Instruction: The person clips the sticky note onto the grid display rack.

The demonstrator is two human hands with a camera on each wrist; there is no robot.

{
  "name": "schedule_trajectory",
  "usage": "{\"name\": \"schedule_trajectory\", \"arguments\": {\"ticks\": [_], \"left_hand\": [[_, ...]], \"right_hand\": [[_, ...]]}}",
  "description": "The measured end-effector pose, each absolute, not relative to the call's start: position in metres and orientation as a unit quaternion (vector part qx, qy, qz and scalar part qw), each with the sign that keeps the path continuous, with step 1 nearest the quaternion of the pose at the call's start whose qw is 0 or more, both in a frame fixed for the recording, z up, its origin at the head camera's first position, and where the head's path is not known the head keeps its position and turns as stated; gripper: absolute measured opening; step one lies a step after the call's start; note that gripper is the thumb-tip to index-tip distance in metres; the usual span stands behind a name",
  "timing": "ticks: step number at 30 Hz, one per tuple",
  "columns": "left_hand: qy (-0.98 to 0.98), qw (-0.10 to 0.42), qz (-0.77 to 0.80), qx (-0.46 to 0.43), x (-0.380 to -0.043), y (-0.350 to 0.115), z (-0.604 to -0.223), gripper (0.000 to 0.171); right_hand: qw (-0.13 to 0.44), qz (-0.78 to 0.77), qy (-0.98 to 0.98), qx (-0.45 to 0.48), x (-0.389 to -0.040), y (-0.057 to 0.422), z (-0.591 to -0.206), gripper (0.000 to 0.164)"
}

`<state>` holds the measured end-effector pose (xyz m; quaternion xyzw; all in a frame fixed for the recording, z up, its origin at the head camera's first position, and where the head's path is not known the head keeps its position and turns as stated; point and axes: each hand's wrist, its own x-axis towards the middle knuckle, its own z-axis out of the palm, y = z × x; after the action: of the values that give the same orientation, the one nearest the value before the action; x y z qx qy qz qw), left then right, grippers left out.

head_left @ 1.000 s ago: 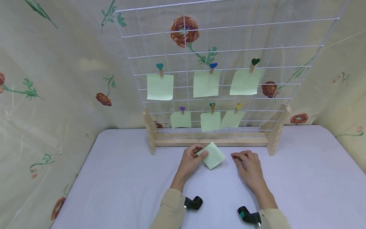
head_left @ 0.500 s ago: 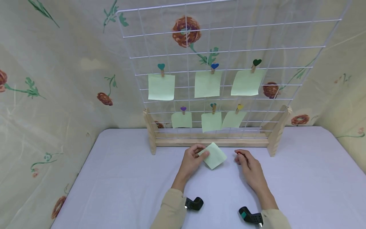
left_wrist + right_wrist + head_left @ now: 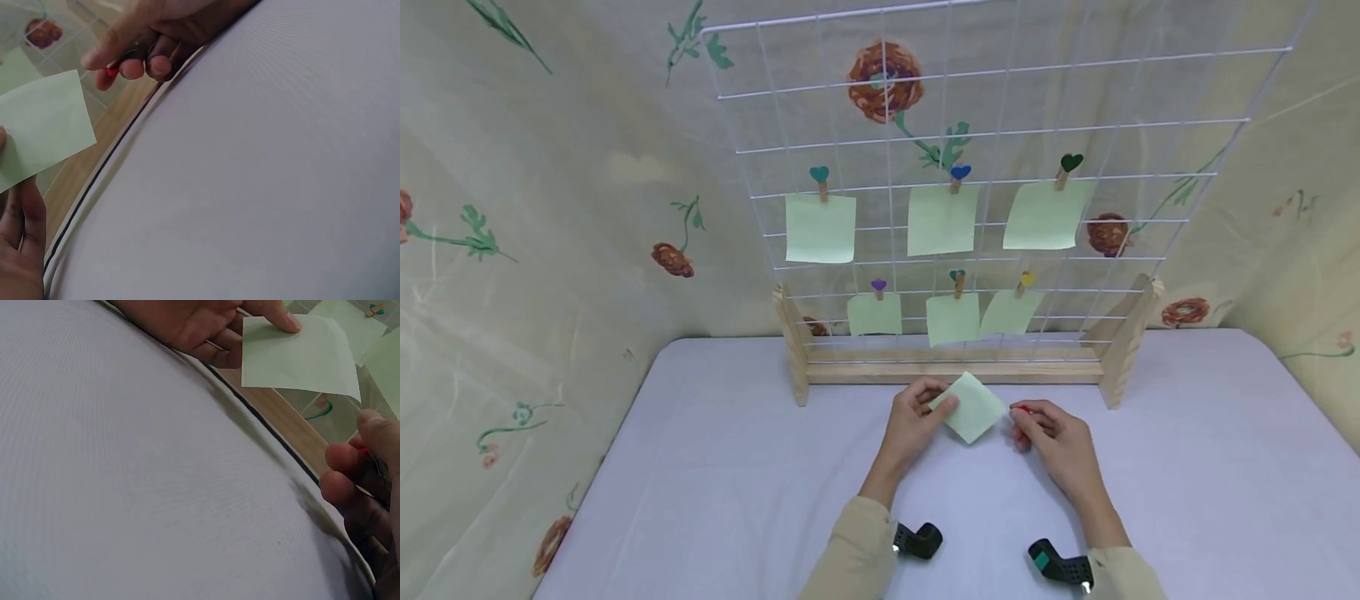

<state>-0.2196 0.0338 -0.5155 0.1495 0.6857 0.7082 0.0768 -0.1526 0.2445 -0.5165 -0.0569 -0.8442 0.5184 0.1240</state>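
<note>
My left hand pinches a pale green sticky note by its left corner, thumb on top, just above the table. To its right, my right hand holds a small clothespin between thumb and curled fingers. Only a red bit and a little metal of it show; the fingers hide the rest. In the right wrist view, the note's near corner is close to the right thumb, with a small gap between them. The left wrist view also shows the note apart from the right fingertips.
Behind the hands stands a white wire grid on a wooden base. Several green notes hang on it in two rows from heart-topped clothespins. A white cloth covers the table. A flowered curtain surrounds it.
The left hand has moved slightly right with the sticky note. The right hand has turned and drawn its fingers in around the clothespin; the gap between note and clothespin is smaller.
</note>
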Motion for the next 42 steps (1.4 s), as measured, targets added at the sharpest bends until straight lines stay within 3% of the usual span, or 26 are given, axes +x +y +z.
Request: {"name": "schedule_trajectory", "arguments": {"ticks": [8,13,20,25,29,33,42], "left_hand": [[0.659,0.048,0.737,0.144,-0.206,0.037,-0.489,0.022],[0.643,0.037,0.75,0.152,-0.206,0.043,-0.49,0.024],[0.622,0.034,0.77,0.14,-0.206,0.057,-0.488,0.025],[0.603,0.031,0.788,0.122,-0.205,0.07,-0.491,0.024],[0.593,0.03,0.797,0.108,-0.21,0.08,-0.502,0.024],[0.593,0.026,0.798,0.101,-0.216,0.088,-0.511,0.024],[0.569,0.016,0.818,0.083,-0.214,0.102,-0.511,0.024]], "right_hand": [[0.145,0.558,-0.813,-0.079,-0.154,0.246,-0.516,0.03],[0.154,0.583,-0.794,-0.083,-0.155,0.246,-0.516,0.027],[0.21,0.614,-0.758,-0.068,-0.156,0.245,-0.512,0.021],[0.213,0.612,-0.755,-0.102,-0.151,0.242,-0.498,0.025],[0.249,0.604,-0.742,-0.148,-0.146,0.237,-0.484,0.031],[0.302,0.608,-0.712,-0.182,-0.146,0.237,-0.48,0.027],[0.342,0.607,-0.699,-0.162,-0.149,0.241,-0.483,0.023]]}}
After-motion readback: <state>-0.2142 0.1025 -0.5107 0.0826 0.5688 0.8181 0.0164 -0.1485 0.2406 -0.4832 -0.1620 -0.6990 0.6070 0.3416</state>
